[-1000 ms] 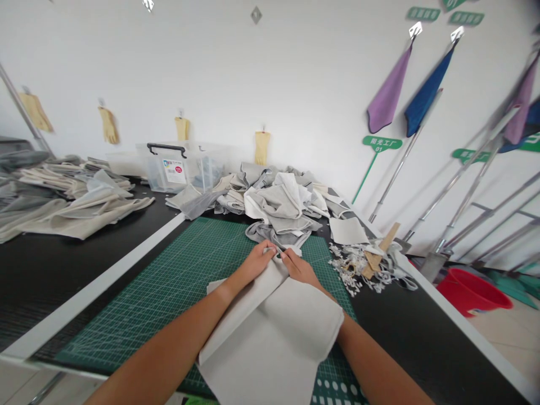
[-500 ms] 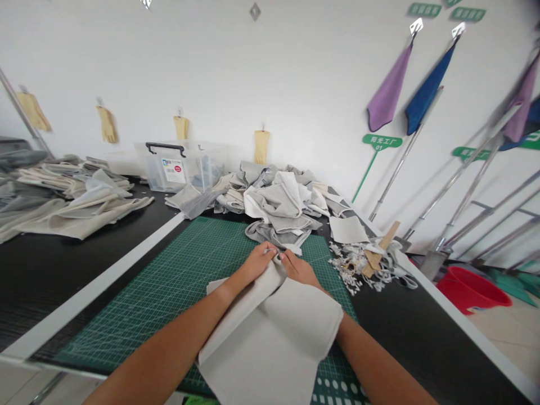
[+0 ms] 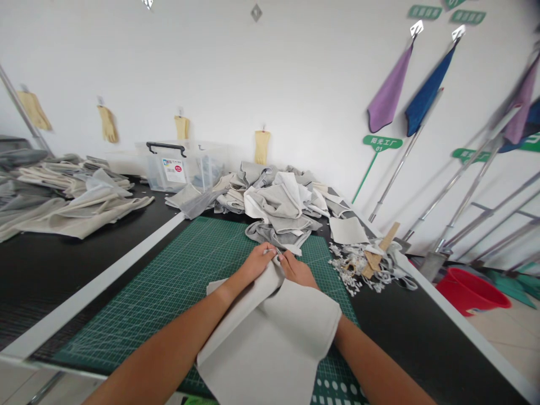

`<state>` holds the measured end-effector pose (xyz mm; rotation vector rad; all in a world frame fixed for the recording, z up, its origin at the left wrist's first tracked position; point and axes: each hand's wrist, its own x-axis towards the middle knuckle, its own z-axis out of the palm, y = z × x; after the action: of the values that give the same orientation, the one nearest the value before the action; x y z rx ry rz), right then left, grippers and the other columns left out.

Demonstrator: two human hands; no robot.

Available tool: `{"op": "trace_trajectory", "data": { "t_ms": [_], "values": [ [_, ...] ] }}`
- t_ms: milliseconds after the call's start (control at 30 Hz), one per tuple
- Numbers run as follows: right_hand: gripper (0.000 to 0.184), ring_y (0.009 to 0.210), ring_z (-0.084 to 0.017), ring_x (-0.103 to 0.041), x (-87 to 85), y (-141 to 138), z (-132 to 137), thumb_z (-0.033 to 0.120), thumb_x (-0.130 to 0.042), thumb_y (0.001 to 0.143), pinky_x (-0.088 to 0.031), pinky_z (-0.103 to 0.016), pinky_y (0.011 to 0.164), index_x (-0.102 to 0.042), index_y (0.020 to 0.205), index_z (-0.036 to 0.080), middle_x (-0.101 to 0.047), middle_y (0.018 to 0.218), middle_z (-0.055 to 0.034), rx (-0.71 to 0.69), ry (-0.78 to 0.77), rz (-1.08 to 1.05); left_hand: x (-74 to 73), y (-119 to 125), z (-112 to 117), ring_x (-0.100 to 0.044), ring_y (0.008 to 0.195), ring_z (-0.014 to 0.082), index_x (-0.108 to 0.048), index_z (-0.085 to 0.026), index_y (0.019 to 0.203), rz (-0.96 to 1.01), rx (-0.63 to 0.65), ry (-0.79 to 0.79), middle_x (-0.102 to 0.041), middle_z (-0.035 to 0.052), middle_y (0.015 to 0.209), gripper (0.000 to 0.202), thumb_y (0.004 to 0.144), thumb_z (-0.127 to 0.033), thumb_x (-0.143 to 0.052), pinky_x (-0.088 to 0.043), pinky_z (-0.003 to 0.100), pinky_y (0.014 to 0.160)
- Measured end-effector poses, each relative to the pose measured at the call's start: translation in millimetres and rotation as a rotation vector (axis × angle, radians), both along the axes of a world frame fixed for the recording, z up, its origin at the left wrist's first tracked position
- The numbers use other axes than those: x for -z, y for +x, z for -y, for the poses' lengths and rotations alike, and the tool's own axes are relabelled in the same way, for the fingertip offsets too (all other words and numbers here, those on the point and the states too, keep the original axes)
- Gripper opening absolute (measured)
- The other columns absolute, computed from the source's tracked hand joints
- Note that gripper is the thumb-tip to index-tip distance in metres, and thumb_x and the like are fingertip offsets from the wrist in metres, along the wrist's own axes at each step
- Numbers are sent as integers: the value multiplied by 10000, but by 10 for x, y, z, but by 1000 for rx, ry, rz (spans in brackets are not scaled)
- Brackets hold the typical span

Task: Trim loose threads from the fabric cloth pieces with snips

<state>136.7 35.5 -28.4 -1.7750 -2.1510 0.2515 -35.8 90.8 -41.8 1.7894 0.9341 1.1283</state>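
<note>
both hands are closed on the upper end of a pale grey fabric piece (image 3: pixel 270 343), the left hand (image 3: pixel 254 263) and the right hand (image 3: pixel 297 270) pinching it from either side, their fingertips nearly meeting over a narrow doubled fold, though the fingers partly hide the cloth there. from the grip the piece widens back toward the person, its broad flap lying on a green cutting mat (image 3: pixel 202 270) that runs under both hands. just past the grip sits a heap of grey and white fabric scraps (image 3: pixel 278 205), its nearest grey fold almost at the fingertips. to the right of the grip lies a tangle of white trimmings (image 3: pixel 352 267) with tan strips (image 3: pixel 373 261), and well off to the left are stacks of folded cloth (image 3: pixel 71 199). against the earlier frame the hands sit almost where they were, while the flap's right corner has drawn in slightly toward the grip
</note>
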Motion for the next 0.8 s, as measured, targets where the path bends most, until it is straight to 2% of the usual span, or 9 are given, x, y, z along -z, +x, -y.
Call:
{"op": "trace_trajectory", "data": {
  "t_ms": [367, 567, 667, 800],
  "values": [
    [320, 697, -185, -653, 32, -73, 13, 404, -266, 1075, -242, -264, 555, -496, 1094, 181, -689, 844, -80, 54, -3, 31, -41, -2, 41, -601, 853, 200, -631, -173, 792, -18, -22, -11, -684, 40, 846, 218, 890, -335, -524, -435, 300, 848],
    [324, 706, -188, -643, 78, -110, -10, 368, -256, 1073, -260, -258, 564, -519, 1099, 182, -683, 855, -84, 79, 0, 26, -31, 6, 35, -602, 854, 201, -648, -168, 815, -17, -27, -29, -686, 42, 847, 266, 887, -398, -536, -436, 294, 843],
    [339, 709, -185, -626, 106, -67, -41, 386, -269, 1058, -305, -256, 581, -551, 1046, 199, -668, 856, -73, 96, 21, -115, -57, 12, 44, -606, 864, 201, -654, -168, 821, 0, -24, -43, -690, 43, 861, 277, 888, -409, -536, -442, 292, 848],
    [478, 689, -182, -587, 120, 49, -82, 487, -224, 1032, -380, -255, 601, -604, 926, 217, -616, 750, -41, 80, 115, -448, -89, 29, 66, -614, 895, 209, -663, -172, 846, -5, -40, -38, -697, 44, 890, 254, 889, -387, -536, -440, 305, 874]
  ]
}}
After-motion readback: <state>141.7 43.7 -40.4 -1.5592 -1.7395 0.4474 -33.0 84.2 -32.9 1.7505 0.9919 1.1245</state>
